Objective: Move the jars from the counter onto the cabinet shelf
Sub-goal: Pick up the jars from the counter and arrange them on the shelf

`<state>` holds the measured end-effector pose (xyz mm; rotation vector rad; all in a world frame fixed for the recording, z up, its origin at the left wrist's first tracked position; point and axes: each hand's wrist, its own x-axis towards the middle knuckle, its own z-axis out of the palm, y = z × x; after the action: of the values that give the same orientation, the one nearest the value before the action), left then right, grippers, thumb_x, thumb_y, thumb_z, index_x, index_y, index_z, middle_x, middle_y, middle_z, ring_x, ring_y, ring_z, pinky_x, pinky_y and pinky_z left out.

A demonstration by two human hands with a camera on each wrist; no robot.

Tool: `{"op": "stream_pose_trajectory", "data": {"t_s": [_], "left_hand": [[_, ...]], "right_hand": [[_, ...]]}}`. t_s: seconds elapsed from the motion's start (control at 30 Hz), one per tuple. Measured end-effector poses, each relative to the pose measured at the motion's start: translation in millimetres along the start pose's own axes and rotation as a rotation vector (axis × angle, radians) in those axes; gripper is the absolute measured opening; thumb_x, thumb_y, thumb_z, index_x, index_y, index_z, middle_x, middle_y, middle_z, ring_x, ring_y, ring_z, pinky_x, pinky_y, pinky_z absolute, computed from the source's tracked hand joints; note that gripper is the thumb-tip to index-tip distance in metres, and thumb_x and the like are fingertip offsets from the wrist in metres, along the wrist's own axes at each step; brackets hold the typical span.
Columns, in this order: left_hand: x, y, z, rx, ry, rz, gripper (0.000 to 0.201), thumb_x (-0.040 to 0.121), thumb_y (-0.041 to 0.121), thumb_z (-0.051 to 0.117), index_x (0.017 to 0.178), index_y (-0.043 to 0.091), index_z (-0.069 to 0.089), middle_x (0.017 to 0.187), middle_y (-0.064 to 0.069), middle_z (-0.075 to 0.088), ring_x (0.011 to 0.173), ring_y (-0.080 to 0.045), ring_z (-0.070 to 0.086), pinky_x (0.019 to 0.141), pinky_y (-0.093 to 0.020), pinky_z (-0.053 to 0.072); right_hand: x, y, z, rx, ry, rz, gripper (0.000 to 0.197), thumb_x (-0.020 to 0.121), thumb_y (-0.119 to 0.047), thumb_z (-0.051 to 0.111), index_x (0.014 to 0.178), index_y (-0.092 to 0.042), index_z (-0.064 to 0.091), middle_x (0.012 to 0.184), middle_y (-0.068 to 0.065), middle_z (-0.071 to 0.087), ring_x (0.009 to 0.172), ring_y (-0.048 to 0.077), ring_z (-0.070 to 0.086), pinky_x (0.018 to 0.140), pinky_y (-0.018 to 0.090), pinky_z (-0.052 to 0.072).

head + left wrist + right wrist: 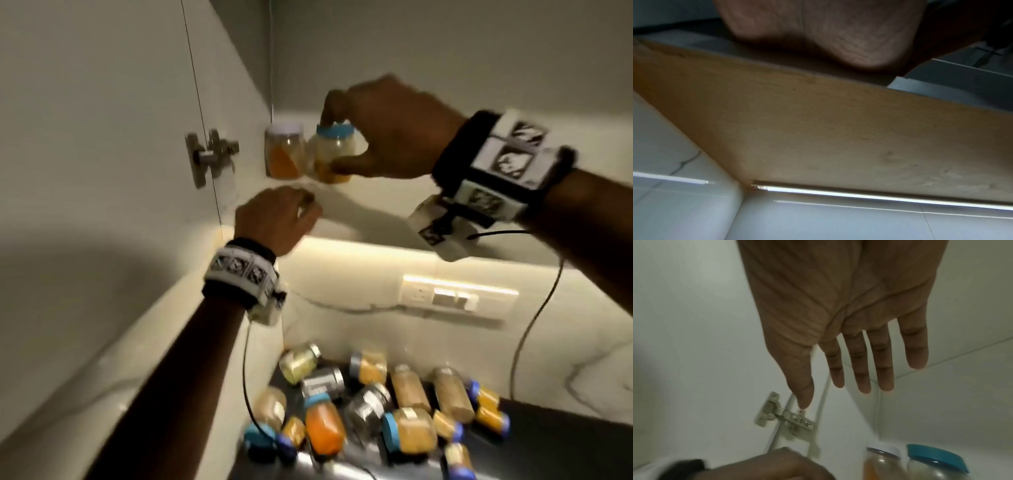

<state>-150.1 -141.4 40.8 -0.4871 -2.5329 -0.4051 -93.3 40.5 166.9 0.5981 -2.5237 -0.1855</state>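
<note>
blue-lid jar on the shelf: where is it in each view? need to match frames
Head: blue-lid jar sits centre, on the cabinet shelf, right of the white-lid jar, at the right hand.
Left wrist: not in it.
Right wrist: blue-lid jar at the bottom right, below the straight fingers.
Shared landmark: the metal door hinge, left of both jars in head and right wrist views.

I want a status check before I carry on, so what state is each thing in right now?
blue-lid jar: upright on shelf, lid on
white-lid jar: upright beside it, lid on
right hand: open, fingers straight, at the blue-lid jar
left hand: at shelf edge, loosely curled, empty
counter jars: lying down, lidded
cabinet door: open
light strip: on
</note>
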Motion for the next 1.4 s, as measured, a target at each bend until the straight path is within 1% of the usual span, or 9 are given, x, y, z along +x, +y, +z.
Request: {"op": "stream_pose_trajectory", "data": {"t_s": [0.07,0.2,0.27,0.4,0.5,0.6,0.73,1.1,1.4], "left_hand": [[-10,-1,1,-0.056,0.124,0.046,0.033,0.102,0.044,0.047,0.124,0.031,0.068,0.126,-0.002,0.07,0.118,-0.028,0.063,0.085,-0.038,0.05],[-55,-8,11,-0.088,0.566,0.272,0.026,0.103,0.03,0.054,0.111,0.016,0.073,0.111,-0.005,0.073,0.11,-0.029,0.063,0.089,-0.042,0.049],[-93,-10,27,-0.1,0.657,0.337,0.025,0.103,0.023,0.053,0.1,0.013,0.075,0.098,-0.005,0.073,0.098,-0.03,0.065,0.084,-0.044,0.048],[-172,-37,111,-0.197,0.341,0.304,0.031,0.102,0.024,0.049,0.09,0.017,0.076,0.082,-0.004,0.068,0.084,-0.03,0.063,0.072,-0.045,0.051],[-214,-62,199,-0.274,0.029,0.07,0.016,0.092,0.02,0.062,0.095,0.024,0.077,0.089,0.0,0.069,0.088,-0.025,0.064,0.074,-0.041,0.056],[-243,-76,282,-0.325,-0.286,-0.114,0.028,0.087,0.016,0.072,0.112,0.029,0.075,0.108,0.003,0.071,0.103,-0.024,0.062,0.09,-0.049,0.056],[-248,-60,340,-0.172,-0.604,-0.237,0.062,0.09,0.046,0.07,0.147,0.027,0.051,0.145,-0.003,0.05,0.131,-0.028,0.051,0.108,-0.048,0.048],[-210,-12,402,-0.006,-0.833,-0.607,0.09,0.09,0.075,0.057,0.156,0.019,0.032,0.154,-0.026,0.037,0.141,-0.045,0.04,0.108,-0.054,0.045],[-246,-4,413,-0.17,-0.81,-0.617,0.083,0.091,0.066,0.062,0.154,0.025,0.025,0.147,-0.024,0.04,0.13,-0.045,0.052,0.101,-0.051,0.051]], "right_hand": [[-47,-11,-7,0.055,0.064,-0.065,0.068,0.083,-0.074,0.052,0.13,-0.025,0.055,0.12,0.003,0.067,0.104,0.026,0.063,0.087,0.046,0.054],[-144,-26,12,0.206,0.036,-0.101,0.049,0.093,-0.063,0.06,0.126,-0.028,0.061,0.114,-0.015,0.064,0.091,0.0,0.051,0.084,0.025,0.038],[-184,-29,52,0.284,-0.046,-0.067,0.044,0.091,-0.062,0.061,0.124,-0.032,0.06,0.111,-0.016,0.066,0.09,0.004,0.056,0.084,0.029,0.044],[-262,-27,169,0.293,-0.361,0.087,0.042,0.087,-0.055,0.064,0.119,-0.03,0.058,0.102,-0.009,0.064,0.089,0.018,0.067,0.077,0.034,0.054],[-324,-22,260,0.343,-0.579,0.233,0.048,0.086,-0.058,0.06,0.124,-0.029,0.058,0.112,-0.009,0.064,0.098,0.014,0.066,0.084,0.028,0.052],[-375,-20,339,0.424,-0.705,0.398,0.058,0.082,-0.066,0.053,0.127,-0.03,0.052,0.127,-0.005,0.054,0.109,0.021,0.061,0.089,0.037,0.054],[-401,-28,392,0.452,-0.711,0.504,0.058,0.086,-0.052,0.066,0.136,-0.031,0.047,0.142,0.0,0.045,0.118,0.024,0.053,0.097,0.038,0.051],[-432,-26,431,0.365,-0.836,0.531,0.065,0.087,-0.049,0.068,0.144,-0.031,0.043,0.155,0.005,0.031,0.142,0.026,0.037,0.108,0.042,0.048],[-448,-41,456,0.361,-0.926,0.488,0.067,0.085,-0.042,0.071,0.142,-0.022,0.043,0.153,0.011,0.031,0.134,0.033,0.041,0.107,0.042,0.047]]}}
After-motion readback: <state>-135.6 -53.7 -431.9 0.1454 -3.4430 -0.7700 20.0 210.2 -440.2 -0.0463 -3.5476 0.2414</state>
